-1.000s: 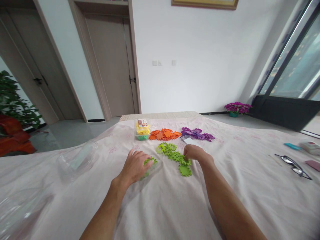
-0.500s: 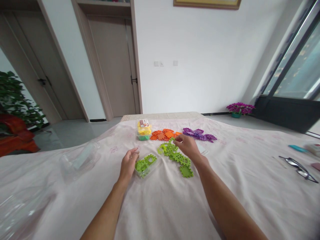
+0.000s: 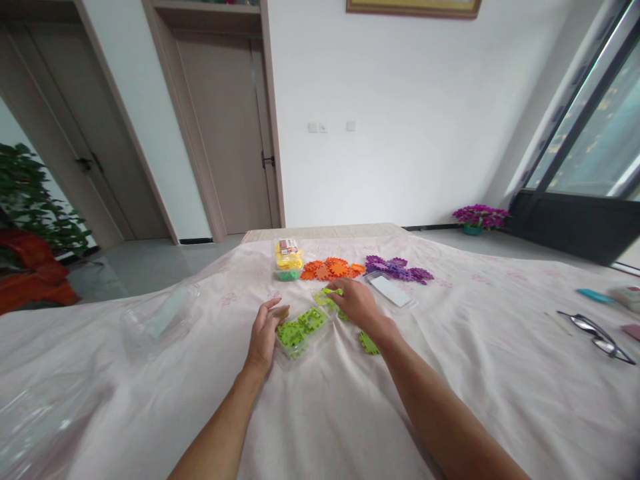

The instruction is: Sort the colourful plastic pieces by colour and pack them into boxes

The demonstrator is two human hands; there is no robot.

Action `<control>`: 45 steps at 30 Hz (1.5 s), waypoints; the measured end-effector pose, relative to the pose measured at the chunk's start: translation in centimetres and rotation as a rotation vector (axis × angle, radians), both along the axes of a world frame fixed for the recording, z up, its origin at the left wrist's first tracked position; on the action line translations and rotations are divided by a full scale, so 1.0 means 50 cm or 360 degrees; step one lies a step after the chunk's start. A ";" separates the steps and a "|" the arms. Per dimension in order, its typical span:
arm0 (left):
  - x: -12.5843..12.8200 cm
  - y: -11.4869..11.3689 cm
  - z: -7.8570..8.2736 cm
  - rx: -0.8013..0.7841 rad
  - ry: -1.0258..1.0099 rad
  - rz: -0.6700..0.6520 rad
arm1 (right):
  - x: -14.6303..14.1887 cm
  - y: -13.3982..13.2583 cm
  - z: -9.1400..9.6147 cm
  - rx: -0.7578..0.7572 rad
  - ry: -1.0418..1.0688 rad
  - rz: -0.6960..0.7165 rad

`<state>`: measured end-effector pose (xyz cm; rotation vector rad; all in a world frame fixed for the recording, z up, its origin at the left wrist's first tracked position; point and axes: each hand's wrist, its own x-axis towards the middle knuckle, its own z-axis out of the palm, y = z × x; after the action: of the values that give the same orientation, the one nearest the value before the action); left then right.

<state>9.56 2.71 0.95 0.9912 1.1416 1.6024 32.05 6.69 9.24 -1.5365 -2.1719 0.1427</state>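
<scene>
A small clear plastic box [image 3: 301,351] of green toothed pieces [image 3: 295,332] stands on the cloth. My left hand [image 3: 263,337] is at the box's left side, thumb and fingers curled at its rim. My right hand [image 3: 356,303] reaches over the loose green pieces beyond the box, fingers pinched at a yellow-green toothed piece [image 3: 323,298]. The hand and wrist hide most of the loose pile. One flat green piece [image 3: 369,343] shows beside the right wrist. Just past the right hand lies a clear lid with a white label [image 3: 391,290].
Orange toothed pieces [image 3: 333,269] and purple ones [image 3: 397,269] lie farther back. A clear box of yellow and green pieces [image 3: 289,260] stands left of them. Clear plastic packaging [image 3: 163,317] lies at left, glasses [image 3: 597,337] at right. The cloth [image 3: 320,413] is wrinkled.
My right hand has moved left and lower over the loose green pieces, uncovering the labelled lid. My left hand and the box of green pieces have shifted slightly right.
</scene>
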 end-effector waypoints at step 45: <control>-0.019 -0.001 -0.002 0.0030 0.0109 -0.0003 | 0.048 0.022 0.006 -0.0161 0.0162 -0.0036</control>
<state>8.63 2.65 0.84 1.0664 1.1733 1.5907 34.44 7.78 9.56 -1.5726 -2.0955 0.3206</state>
